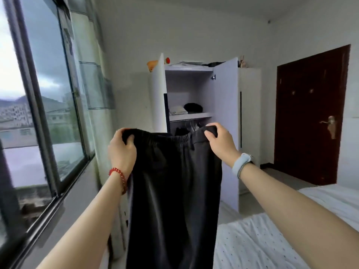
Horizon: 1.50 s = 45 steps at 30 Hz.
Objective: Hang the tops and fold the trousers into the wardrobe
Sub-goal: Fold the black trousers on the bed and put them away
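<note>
Hands (122, 150) (219, 142) hold black trousers (172, 191) before wardrobe (225, 105).

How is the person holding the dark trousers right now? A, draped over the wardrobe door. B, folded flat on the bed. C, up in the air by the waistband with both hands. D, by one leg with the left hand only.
C: the left hand and the right hand each grip an end of the elastic waistband, and the dark trousers hang down in front of the open wardrobe.
</note>
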### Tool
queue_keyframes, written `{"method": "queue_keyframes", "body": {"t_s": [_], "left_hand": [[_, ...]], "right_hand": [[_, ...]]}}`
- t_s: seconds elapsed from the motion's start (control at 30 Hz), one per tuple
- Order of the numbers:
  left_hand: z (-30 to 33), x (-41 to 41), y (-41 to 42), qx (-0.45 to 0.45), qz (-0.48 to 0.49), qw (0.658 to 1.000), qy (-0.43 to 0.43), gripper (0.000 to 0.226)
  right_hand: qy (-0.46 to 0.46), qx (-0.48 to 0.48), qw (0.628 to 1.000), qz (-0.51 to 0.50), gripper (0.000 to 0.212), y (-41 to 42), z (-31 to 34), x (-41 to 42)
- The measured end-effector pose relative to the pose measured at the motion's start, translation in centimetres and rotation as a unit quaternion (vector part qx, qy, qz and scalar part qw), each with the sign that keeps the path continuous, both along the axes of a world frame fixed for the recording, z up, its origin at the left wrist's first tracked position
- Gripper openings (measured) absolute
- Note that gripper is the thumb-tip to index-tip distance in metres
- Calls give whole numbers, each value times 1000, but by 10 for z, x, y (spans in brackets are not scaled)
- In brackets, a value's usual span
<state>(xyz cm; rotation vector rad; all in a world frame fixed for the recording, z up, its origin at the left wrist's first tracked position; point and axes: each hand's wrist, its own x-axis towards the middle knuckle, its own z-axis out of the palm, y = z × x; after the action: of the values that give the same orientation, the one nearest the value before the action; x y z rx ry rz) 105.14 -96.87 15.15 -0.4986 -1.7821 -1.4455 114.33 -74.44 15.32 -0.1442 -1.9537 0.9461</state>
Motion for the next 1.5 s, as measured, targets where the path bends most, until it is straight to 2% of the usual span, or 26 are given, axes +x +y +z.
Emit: {"method": "queue_keyframes", "body": {"t_s": [0.17, 0.27, 0.33, 0.43, 0.53, 0.6, 0.7, 0.77, 0.87, 0.93, 1.0, 1.07, 1.13, 1.2, 1.27, 1.3, 1.33, 1.4, 1.43, 1.47, 1.5], "left_hand": [[-65, -10, -35, -75, -1, 990, -118, 27], [-89, -9, -38, -116, -10, 979, -168, 28], [-103, -8, -39, -128, -25, 970, -204, 28], [-125, -11, -39, -121, -70, 943, -301, 23], [-153, -16, -37, -63, -121, 907, -399, 14], [-175, -18, -29, -27, -137, 892, -431, 21], [-183, 4, -6, 6, -150, 894, -423, 15], [-181, 30, 14, 18, -175, 899, -401, 12], [-181, 62, 40, -6, -231, 905, -357, 10], [-180, 80, 50, -28, -300, 892, -337, 12], [-182, 91, 55, -59, -369, 872, -317, 26], [-186, 98, 58, -112, -416, 855, -290, 41], [-189, 101, 58, -178, -439, 843, -256, 46], [-192, 98, 58, -209, -458, 831, -235, 45], [-191, 97, 56, -211, -486, 815, -233, 41], [-190, 95, 54, -195, -485, 820, -232, 38], [-189, 93, 53, -160, -466, 840, -228, 36], [-189, 79, 50, -69, -371, 898, -227, 26], [-191, 68, 47, -46, -330, 912, -241, 29], [-191, 59, 45, -50, -319, 906, -272, 45], [-194, 50, 42, -64, -342, 883, -316, 67]], "right_hand": [[-132, 9, 991, 1, 21, 30, -80, 6], [-146, -17, 989, -1, 18, 29, -109, 6], [-163, -71, 984, -10, 16, 27, -124, 6], [-186, -210, 960, 6, 10, 23, -146, 6], [-179, -330, 927, 18, 10, 13, -167, 9], [-180, -365, 913, 30, 9, 5, -180, 10], [-194, -358, 911, 66, 8, -11, -189, 15], [-210, -345, 911, 87, 22, -21, -193, 20], [-196, -349, 909, 118, 24, -30, -196, 27], [-174, -359, 907, 134, 17, -32, -193, 33], [-148, -397, 890, 167, 13, -33, -187, 42], [-137, -417, 871, 222, 19, -29, -182, 50], [-140, -406, 858, 282, 23, -26, -179, 58], [-131, -384, 860, 309, 20, -26, -179, 61], [-110, -380, 880, 264, 12, -26, -180, 62], [-99, -388, 887, 228, 13, -24, -180, 62], [-92, -394, 893, 199, 19, -23, -180, 63], [-98, -383, 905, 158, 28, -17, -180, 67], [-109, -365, 912, 148, 30, -14, -178, 70], [-119, -347, 918, 150, 31, -12, -175, 74], [-126, -330, 921, 163, 33, -10, -172, 78]]}}
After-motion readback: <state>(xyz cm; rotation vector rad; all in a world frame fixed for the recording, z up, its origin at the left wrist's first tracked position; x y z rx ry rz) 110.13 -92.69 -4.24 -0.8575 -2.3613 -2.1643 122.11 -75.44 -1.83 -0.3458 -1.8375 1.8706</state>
